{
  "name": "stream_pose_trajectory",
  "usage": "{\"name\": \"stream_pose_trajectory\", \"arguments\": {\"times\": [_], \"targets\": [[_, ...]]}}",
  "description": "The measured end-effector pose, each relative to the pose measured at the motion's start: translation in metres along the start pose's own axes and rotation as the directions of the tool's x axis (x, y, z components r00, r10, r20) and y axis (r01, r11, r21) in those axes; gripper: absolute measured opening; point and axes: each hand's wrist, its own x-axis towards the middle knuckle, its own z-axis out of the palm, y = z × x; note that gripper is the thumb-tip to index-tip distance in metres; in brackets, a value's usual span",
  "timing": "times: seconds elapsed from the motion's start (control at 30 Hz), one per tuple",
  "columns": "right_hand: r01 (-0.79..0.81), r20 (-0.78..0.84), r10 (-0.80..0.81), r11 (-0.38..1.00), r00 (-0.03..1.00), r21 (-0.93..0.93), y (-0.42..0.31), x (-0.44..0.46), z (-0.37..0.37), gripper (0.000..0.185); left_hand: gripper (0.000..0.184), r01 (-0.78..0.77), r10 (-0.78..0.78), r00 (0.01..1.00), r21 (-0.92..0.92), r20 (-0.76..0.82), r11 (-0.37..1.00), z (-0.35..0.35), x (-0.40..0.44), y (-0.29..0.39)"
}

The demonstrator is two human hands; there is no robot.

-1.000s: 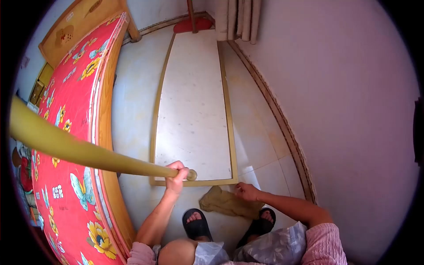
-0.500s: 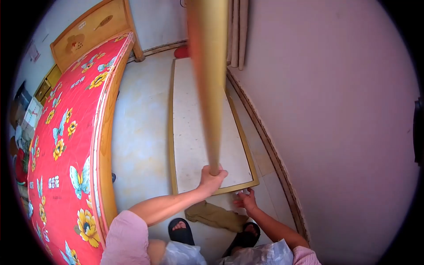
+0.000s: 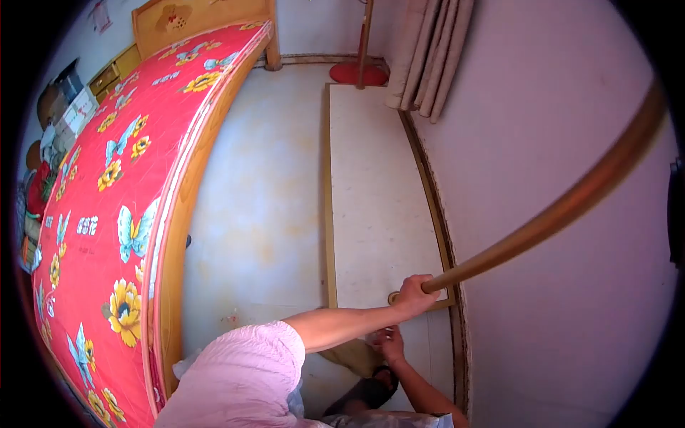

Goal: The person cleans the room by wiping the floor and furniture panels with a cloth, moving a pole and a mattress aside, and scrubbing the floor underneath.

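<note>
Head view, left hand: toward 5 o'clock, your left hand (image 3: 415,297) has its fingers wrapped firmly around the pole.
Pole: the brown pole (image 3: 524,239) slants from your fist toward 2 o'clock, across the wall (image 3: 556,299); its round end pokes out on the fist's 9 o'clock side, over the panel.
Panel: the long pale panel (image 3: 378,192), gold-edged, stretches from 12 o'clock down to 5 o'clock beneath that fist.
Right hand: at 5 o'clock, your right hand (image 3: 389,344) is just below the panel's near edge, fingers curled; you cannot tell whether they hold anything.
Cloth: the olive cloth (image 3: 351,358) lies on the floor (image 3: 250,214) at 6 o'clock, beside your dark slipper (image 3: 383,385).
Bed: the red-covered bed (image 3: 107,235) fills 9 o'clock.
Curtain: the beige curtain (image 3: 437,57) hangs at 1 o'clock.
</note>
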Motion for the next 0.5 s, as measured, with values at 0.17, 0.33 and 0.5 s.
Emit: {"name": "stream_pose_trajectory", "arguments": {"times": [0.17, 0.33, 0.5], "targets": [[0.068, 0.114, -0.032, 0.941, 0.993, -0.331, -0.049, -0.039, 0.03, 0.038, 0.02, -0.007, 0.001, 0.999, 0.13, 0.045, 0.992, -0.003, 0.0, 0.006], [0.508, 0.51, -0.206, 0.643, 0.835, -0.572, -0.06, -0.047, 0.033, 0.056, 0.035, -0.082, 0.033, 0.959, 0.165, 0.281, 0.983, -0.017, 0.01, -0.012], [0.636, 0.646, -0.015, 0.197, 0.763, -0.746, -0.077, -0.067, 0.049, 0.069, 0.051, -0.266, 0.072, 0.931, 0.531, 0.358, 0.804, -0.128, -0.029, -0.047]]}}
